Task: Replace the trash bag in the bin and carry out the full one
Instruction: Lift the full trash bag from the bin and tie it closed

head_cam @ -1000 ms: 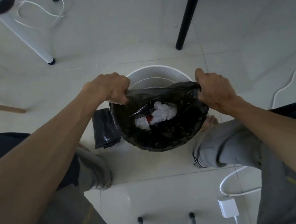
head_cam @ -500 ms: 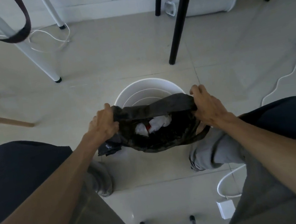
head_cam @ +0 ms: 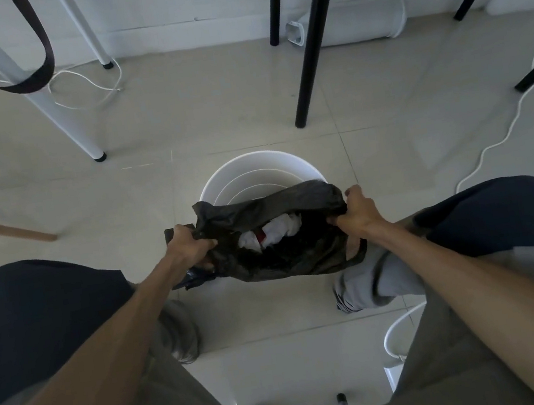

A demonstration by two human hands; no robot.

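I am gripping the black trash bag point(head_cam: 277, 232) at its mouth with both fists: my left hand point(head_cam: 189, 247) is clenched on the left edge, my right hand point(head_cam: 357, 211) is clenched on the right edge. The bag is hanging between my knees, in front of the white bin point(head_cam: 259, 174), with its far edge overlapping the near rim. White crumpled paper point(head_cam: 278, 230) is showing inside. A folded black bag point(head_cam: 193, 275) is lying on the floor under my left wrist.

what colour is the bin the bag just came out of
White; the bin shows best in the head view.
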